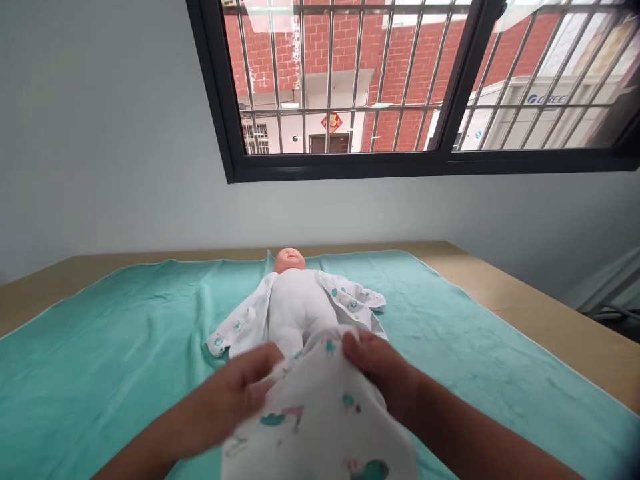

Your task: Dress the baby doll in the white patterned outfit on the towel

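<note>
A baby doll [300,300] lies on its back with its head toward the wall. Its body is white, and a white printed baby jacket [240,327] is spread open under it, the sleeves out to both sides. In front of the doll's legs, a second white printed baby garment [320,427] stretches toward me; whether the feet are inside it is hidden. My left hand [235,393], a little blurred, is closed on its left edge. With the thumb on top, my right hand [377,367] grips the upper right edge close to the doll's legs.
A green cloth [140,333] with ripples covers most of the wooden table [555,307]. Behind it rises a pale wall [125,167] with a dark-framed barred window [340,167]. A grey slanted object [613,283] stands past the table's right edge.
</note>
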A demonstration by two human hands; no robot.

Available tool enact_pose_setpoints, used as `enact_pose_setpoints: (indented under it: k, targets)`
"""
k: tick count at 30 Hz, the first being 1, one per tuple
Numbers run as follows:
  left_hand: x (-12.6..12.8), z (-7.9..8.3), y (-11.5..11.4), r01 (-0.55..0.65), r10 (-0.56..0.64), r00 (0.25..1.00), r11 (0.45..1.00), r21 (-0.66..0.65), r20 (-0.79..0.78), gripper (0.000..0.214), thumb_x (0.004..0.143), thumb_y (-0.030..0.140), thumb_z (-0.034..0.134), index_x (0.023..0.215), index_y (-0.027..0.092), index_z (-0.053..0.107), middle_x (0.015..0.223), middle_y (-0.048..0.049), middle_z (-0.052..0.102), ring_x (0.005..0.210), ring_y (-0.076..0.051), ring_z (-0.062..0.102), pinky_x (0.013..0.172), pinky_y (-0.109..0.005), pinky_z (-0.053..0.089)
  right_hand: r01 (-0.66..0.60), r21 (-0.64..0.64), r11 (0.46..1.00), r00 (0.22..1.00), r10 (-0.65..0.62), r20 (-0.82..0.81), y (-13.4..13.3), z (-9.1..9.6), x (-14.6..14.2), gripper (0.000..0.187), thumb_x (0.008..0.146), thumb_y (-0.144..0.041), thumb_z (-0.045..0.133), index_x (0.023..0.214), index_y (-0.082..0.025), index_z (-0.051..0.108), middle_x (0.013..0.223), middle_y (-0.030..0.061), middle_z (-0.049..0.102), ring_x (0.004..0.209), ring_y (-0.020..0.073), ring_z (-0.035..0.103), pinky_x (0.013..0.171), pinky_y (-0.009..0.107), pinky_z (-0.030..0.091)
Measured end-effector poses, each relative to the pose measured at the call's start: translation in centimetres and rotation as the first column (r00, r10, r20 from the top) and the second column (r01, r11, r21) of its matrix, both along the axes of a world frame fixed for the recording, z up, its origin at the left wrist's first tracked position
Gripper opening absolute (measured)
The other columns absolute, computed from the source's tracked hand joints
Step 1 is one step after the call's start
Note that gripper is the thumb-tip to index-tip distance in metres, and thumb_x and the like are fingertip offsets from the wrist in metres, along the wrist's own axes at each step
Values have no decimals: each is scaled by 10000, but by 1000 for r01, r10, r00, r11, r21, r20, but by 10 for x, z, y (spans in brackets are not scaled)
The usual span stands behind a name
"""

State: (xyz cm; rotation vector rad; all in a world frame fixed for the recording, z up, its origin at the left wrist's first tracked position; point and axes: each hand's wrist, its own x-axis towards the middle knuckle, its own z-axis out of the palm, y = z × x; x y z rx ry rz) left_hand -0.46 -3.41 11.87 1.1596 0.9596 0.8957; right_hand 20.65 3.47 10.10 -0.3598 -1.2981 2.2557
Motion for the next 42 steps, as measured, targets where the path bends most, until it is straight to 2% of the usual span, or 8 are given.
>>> enact_pose_setpoints:
  k: [3,6,11,18,25,29,35,42]
  targets:
    - [10,-4,-4,200,-206,973,978,-62,-104,228,605,215,817,798,181,700,808,-5,689,817,-214,632,745,-264,505,89,-30,996,996,-88,26,5,2,2,526,704,-630,720,774,-113,653,656,24,631,597,109,597,593,220,504]
    - [17,-8,-2,-134,138,990,987,-92,38,114,661,183,748,728,187,655,669,27,644,619,-144,591,628,-236,495,-189,60,980,968,175,180,6,-1,-1,560,556,-629,810,722,-121,645,585,-14,610,513,85,560,496,181,465]
    - [16,-5,4,-391,419,876,907,-158,238,157,667,158,716,642,203,567,561,70,558,500,-96,503,497,-189,413,-665,160,729,645,454,615,9,-10,-6,404,612,-513,809,609,-150,632,483,-51,570,377,66,503,360,158,402]
    - [5,-4,3,260,-267,962,960,-101,-59,190,728,263,758,892,168,754,839,-38,736,843,-247,667,743,-292,491,-2,28,1000,997,0,77,22,-19,-1,477,660,-520,804,853,-96,700,732,34,687,631,116,638,631,234,523]
    - [9,-14,6,-246,302,896,948,-201,327,479,788,409,707,1181,138,670,903,-121,751,808,-280,712,815,-389,549,-49,-142,989,995,61,84,-4,-38,-21,528,683,-544,785,951,-94,723,782,62,702,683,122,626,724,253,501]
    - [13,-13,5,-220,330,896,912,-347,297,493,829,492,640,1170,137,672,866,-123,750,789,-285,716,769,-385,563,-190,-83,978,971,199,132,-2,-38,-20,563,516,-453,899,914,-97,719,809,60,704,685,138,635,690,256,516]
    - [4,-27,6,110,-101,992,987,-115,81,432,648,383,842,977,124,735,815,-79,733,779,-254,686,736,-327,536,139,-119,983,990,-141,-2,3,-37,-19,528,741,-568,730,990,-103,696,786,80,702,674,150,644,666,268,515]
    - [12,-18,2,-186,273,926,931,-314,262,530,788,539,658,1155,157,684,816,-116,745,773,-295,707,744,-400,554,-323,19,946,913,306,268,2,-33,-17,591,427,-392,935,913,-129,726,810,15,692,698,125,608,679,226,510]
